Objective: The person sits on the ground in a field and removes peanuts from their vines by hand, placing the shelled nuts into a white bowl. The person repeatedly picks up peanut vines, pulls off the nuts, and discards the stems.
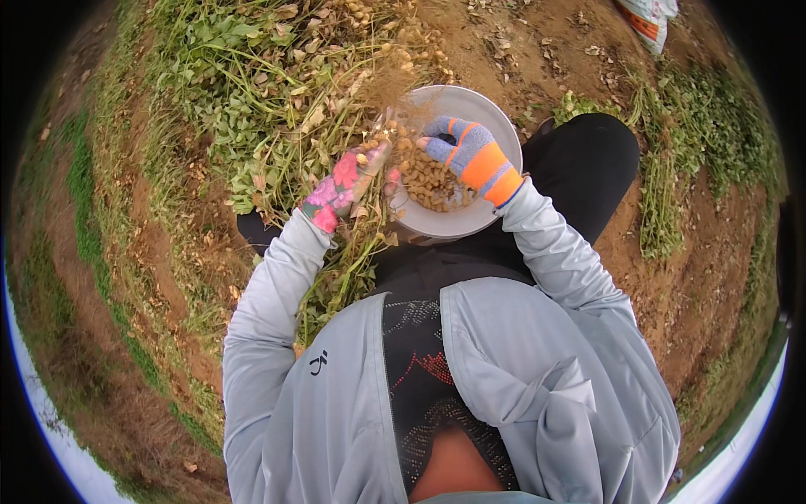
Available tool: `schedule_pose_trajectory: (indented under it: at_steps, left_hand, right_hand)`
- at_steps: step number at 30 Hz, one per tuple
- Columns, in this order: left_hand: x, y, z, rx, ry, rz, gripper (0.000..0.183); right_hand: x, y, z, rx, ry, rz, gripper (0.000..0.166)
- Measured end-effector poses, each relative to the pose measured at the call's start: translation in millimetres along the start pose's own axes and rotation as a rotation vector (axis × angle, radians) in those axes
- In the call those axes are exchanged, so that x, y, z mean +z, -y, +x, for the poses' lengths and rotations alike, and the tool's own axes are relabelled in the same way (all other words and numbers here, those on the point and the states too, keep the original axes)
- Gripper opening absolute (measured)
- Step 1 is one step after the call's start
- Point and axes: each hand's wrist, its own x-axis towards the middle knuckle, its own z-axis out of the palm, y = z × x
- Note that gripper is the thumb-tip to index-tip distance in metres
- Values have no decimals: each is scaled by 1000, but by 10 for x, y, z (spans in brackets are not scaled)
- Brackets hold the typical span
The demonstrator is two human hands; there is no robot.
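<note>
My left hand point(347, 183), in a floral glove with bare fingertips, is closed around a bunch of peanut plants point(352, 252), whose stems hang down below it. Peanut pods and fine roots point(393, 88) stick up at the top of this bunch, over the left rim of a white bucket point(497, 211). My right hand point(472, 154), in a grey and orange striped glove, is above the bucket with thumb and fingers curled towards the pods; whether it grips one cannot be told. Many harvested peanuts point(434, 186) lie inside the bucket, which stands before my lap.
A large heap of pulled peanut plants point(252, 94) lies at the upper left, with pods at its top edge. More plants point(661, 189) lie on the soil at the right. A white and orange sack point(648, 25) is at the top right. My bent knee point(585, 164) is beside the bucket.
</note>
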Motion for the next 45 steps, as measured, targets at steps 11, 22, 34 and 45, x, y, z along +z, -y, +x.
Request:
schedule_pose_trajectory:
  at_steps: [11,22,34,45]
  left_hand:
    - [-27,67,98,158,96,168,38]
    - [-376,-58,-53,66,16,-118,26]
    - [-310,7,-4,157,-38,34,21]
    - [-342,141,107,205,-21,-58,26]
  right_hand:
    - [245,22,39,-154,-34,-332,36]
    - [-126,-119,-56,-212,151,-450,32]
    - [224,61,49,-144,358,80,22]
    - [376,-189,-196,-331,289,-345,34]
